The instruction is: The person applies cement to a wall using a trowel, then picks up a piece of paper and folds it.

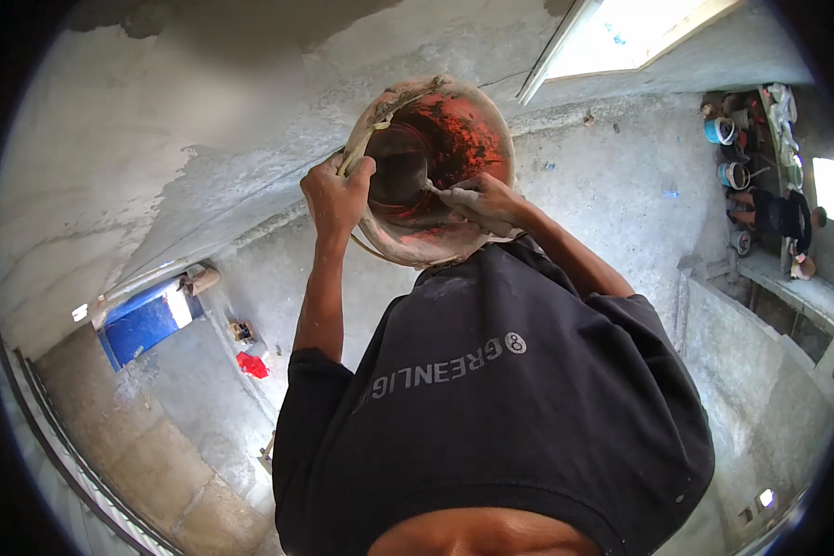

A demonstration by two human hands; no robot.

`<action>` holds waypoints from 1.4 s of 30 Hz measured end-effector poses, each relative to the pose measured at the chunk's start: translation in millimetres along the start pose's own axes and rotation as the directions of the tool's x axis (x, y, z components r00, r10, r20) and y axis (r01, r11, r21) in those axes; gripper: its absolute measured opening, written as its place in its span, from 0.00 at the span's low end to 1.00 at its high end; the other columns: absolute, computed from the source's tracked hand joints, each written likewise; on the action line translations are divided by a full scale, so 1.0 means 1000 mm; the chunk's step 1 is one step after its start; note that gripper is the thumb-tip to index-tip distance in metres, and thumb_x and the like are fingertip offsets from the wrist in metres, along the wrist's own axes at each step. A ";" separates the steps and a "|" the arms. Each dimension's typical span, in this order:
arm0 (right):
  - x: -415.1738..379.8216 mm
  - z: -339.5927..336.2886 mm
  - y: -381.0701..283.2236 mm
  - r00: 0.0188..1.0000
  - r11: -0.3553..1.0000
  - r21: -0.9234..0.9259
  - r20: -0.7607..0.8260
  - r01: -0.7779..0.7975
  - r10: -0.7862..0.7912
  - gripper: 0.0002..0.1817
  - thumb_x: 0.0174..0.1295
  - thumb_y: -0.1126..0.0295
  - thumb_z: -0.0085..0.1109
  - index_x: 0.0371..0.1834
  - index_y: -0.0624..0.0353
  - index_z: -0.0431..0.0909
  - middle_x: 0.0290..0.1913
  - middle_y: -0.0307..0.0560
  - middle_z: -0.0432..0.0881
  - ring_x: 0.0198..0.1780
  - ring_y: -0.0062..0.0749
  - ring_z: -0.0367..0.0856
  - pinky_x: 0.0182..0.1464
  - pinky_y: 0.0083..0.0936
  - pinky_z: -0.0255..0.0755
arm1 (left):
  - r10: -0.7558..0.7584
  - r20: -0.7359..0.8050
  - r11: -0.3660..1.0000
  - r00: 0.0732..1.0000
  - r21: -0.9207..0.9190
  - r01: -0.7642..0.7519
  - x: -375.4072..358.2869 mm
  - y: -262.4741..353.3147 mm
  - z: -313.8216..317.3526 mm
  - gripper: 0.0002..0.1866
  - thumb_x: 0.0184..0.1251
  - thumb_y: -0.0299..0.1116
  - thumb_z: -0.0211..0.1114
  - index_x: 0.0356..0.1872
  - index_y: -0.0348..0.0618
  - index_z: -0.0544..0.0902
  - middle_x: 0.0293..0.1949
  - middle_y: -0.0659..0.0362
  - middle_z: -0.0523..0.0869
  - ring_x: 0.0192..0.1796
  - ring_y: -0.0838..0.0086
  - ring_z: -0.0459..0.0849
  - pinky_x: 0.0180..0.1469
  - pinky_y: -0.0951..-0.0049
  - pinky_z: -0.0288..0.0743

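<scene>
A mortar-smeared bucket (459,125), red on the inside, is tilted in front of my chest with its mouth facing up toward me. My left hand (337,195) is closed on the left of its rim, by the pale handle. My right hand (493,206) reaches over the near right rim and is wrapped around the handle of a trowel (433,188). The trowel's neck points left into the bucket. Its blade is hard to make out against the dark grey inside.
A partly plastered wall (222,102) rises ahead, with a bright window opening (635,32) upper right. Far right, another person (778,213) is near several buckets (734,174) and a ledge. Lower left are a blue door (144,329) and a red cloth-like item (251,364).
</scene>
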State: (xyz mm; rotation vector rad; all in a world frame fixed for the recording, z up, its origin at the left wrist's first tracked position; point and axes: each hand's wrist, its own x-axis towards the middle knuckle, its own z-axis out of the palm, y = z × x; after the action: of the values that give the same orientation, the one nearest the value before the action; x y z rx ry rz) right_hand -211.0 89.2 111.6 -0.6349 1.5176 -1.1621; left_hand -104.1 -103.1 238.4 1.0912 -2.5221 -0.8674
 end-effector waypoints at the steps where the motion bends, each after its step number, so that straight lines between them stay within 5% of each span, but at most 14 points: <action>1: -0.001 0.001 0.003 1.000 1.000 0.010 -0.011 0.002 -0.002 0.20 0.61 0.55 0.54 0.34 0.65 0.80 0.27 0.47 0.82 0.25 0.33 0.79 0.31 0.31 0.73 | 0.002 -0.012 1.000 1.000 -0.002 -0.002 0.000 0.004 0.000 0.14 0.47 0.37 0.64 0.23 0.32 0.82 0.17 0.49 0.80 0.20 0.63 0.79 0.31 0.64 0.72; 3: 0.001 0.001 0.010 0.929 0.817 0.442 0.208 -0.370 0.308 0.23 0.64 0.52 0.49 0.41 0.65 0.78 0.26 0.40 0.78 0.25 0.27 0.75 0.28 0.25 0.70 | 0.015 -0.018 1.000 1.000 -0.001 -0.015 -0.001 0.007 0.000 0.14 0.47 0.37 0.64 0.24 0.32 0.82 0.17 0.49 0.80 0.20 0.63 0.78 0.31 0.64 0.72; 7: -0.001 0.001 0.018 0.952 0.832 0.466 0.199 -0.301 0.233 0.25 0.63 0.52 0.48 0.48 0.66 0.77 0.27 0.39 0.77 0.24 0.23 0.73 0.25 0.22 0.67 | 0.033 -0.040 0.999 0.999 0.000 -0.033 0.004 0.004 0.001 0.15 0.47 0.37 0.64 0.24 0.31 0.82 0.16 0.49 0.79 0.19 0.63 0.78 0.31 0.65 0.72; 9: -0.016 -0.004 0.013 0.995 0.928 0.359 0.037 -0.098 0.091 0.26 0.63 0.52 0.48 0.48 0.66 0.77 0.29 0.40 0.78 0.28 0.21 0.74 0.28 0.20 0.68 | 0.016 -0.069 1.000 0.997 -0.007 -0.016 0.005 -0.002 0.005 0.15 0.47 0.38 0.63 0.25 0.31 0.82 0.16 0.49 0.79 0.20 0.65 0.78 0.31 0.65 0.72; 12: -0.050 -0.026 -0.012 0.990 0.919 0.378 0.118 -0.110 0.070 0.24 0.62 0.54 0.52 0.51 0.65 0.77 0.35 0.40 0.80 0.33 0.25 0.76 0.36 0.23 0.71 | -0.110 -0.133 0.993 0.985 -0.052 0.103 0.007 -0.010 0.007 0.16 0.46 0.38 0.63 0.26 0.31 0.83 0.17 0.48 0.80 0.21 0.63 0.79 0.32 0.64 0.73; 14: -0.049 -0.039 0.002 0.977 0.981 0.024 0.078 0.195 -0.196 0.24 0.60 0.57 0.57 0.52 0.65 0.76 0.36 0.39 0.80 0.35 0.23 0.75 0.39 0.22 0.71 | -0.169 -0.204 0.984 0.964 -0.089 0.154 0.011 -0.019 0.005 0.17 0.45 0.39 0.63 0.26 0.31 0.83 0.18 0.47 0.81 0.21 0.61 0.80 0.34 0.64 0.73; 18: -0.056 -0.054 -0.020 0.998 0.969 0.248 0.063 -0.006 -0.010 0.26 0.60 0.58 0.61 0.56 0.64 0.72 0.31 0.35 0.77 0.29 0.13 0.71 0.31 0.15 0.68 | -0.321 -0.305 0.946 0.897 -0.155 0.285 0.004 -0.072 0.033 0.18 0.46 0.41 0.63 0.25 0.32 0.84 0.21 0.44 0.83 0.28 0.57 0.84 0.38 0.60 0.73; 23: -0.008 -0.090 -0.034 0.984 0.969 -0.189 -0.044 0.161 -0.172 0.21 0.59 0.68 0.62 0.55 0.63 0.72 0.30 0.34 0.75 0.30 0.13 0.69 0.30 0.17 0.67 | -0.654 -0.304 0.739 0.693 -0.453 0.499 -0.034 -0.104 0.087 0.19 0.46 0.44 0.62 0.26 0.34 0.85 0.20 0.46 0.82 0.27 0.57 0.83 0.38 0.59 0.73; 26: 0.025 -0.093 -0.079 0.948 0.785 -0.558 0.010 0.270 -0.319 0.19 0.55 0.70 0.65 0.50 0.62 0.74 0.28 0.39 0.78 0.28 0.18 0.72 0.29 0.22 0.69 | -0.778 -0.265 0.607 0.569 -0.551 0.573 -0.065 -0.111 0.109 0.19 0.46 0.44 0.62 0.28 0.35 0.85 0.20 0.46 0.82 0.27 0.56 0.83 0.37 0.59 0.73; 29: 0.065 -0.083 -0.114 0.865 0.703 -0.553 0.067 0.447 -0.498 0.16 0.54 0.71 0.66 0.43 0.62 0.74 0.28 0.39 0.79 0.25 0.19 0.72 0.27 0.22 0.68 | -0.862 -0.224 0.484 0.455 -0.633 0.604 -0.097 -0.138 0.145 0.19 0.46 0.44 0.63 0.28 0.35 0.85 0.21 0.45 0.83 0.28 0.55 0.83 0.37 0.57 0.74; 34: 0.140 -0.075 -0.175 0.884 0.734 -0.536 0.049 0.417 -0.465 0.15 0.54 0.70 0.67 0.41 0.62 0.73 0.27 0.40 0.78 0.28 0.21 0.75 0.32 0.20 0.71 | -0.907 -0.256 0.419 0.335 -0.634 0.649 -0.144 -0.165 0.189 0.17 0.49 0.42 0.64 0.26 0.33 0.84 0.24 0.45 0.84 0.29 0.55 0.84 0.37 0.57 0.75; 37: 0.195 -0.068 -0.207 0.742 0.573 -0.571 0.099 0.588 -0.663 0.15 0.54 0.70 0.67 0.41 0.63 0.74 0.30 0.41 0.78 0.33 0.20 0.75 0.38 0.19 0.72 | -0.904 -0.332 0.428 0.271 -0.718 0.549 -0.162 -0.174 0.212 0.15 0.49 0.37 0.64 0.25 0.31 0.83 0.23 0.47 0.84 0.28 0.57 0.84 0.34 0.58 0.75; 39: 0.235 -0.069 -0.223 0.485 0.275 -0.626 0.190 0.730 -0.854 0.14 0.55 0.71 0.66 0.42 0.64 0.76 0.34 0.41 0.78 0.35 0.18 0.74 0.41 0.16 0.71 | -0.915 -0.317 0.401 0.250 -0.775 0.488 -0.170 -0.178 0.218 0.15 0.49 0.36 0.65 0.25 0.30 0.82 0.23 0.46 0.84 0.27 0.57 0.83 0.32 0.58 0.74; 42: 0.256 -0.056 -0.258 0.541 0.379 -0.538 0.179 0.753 -0.822 0.14 0.55 0.71 0.65 0.42 0.64 0.76 0.34 0.38 0.78 0.35 0.17 0.74 0.40 0.17 0.71 | -0.885 -0.360 0.464 0.295 -0.741 0.485 -0.173 -0.178 0.224 0.15 0.50 0.36 0.65 0.25 0.28 0.81 0.22 0.44 0.83 0.26 0.56 0.82 0.31 0.57 0.73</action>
State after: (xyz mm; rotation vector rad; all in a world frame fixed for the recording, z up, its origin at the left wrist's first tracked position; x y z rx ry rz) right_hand -383.5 -210.6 234.7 -1.9264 1.7015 -1.4481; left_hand 16.0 21.5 -47.8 1.9207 -0.9267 -0.9205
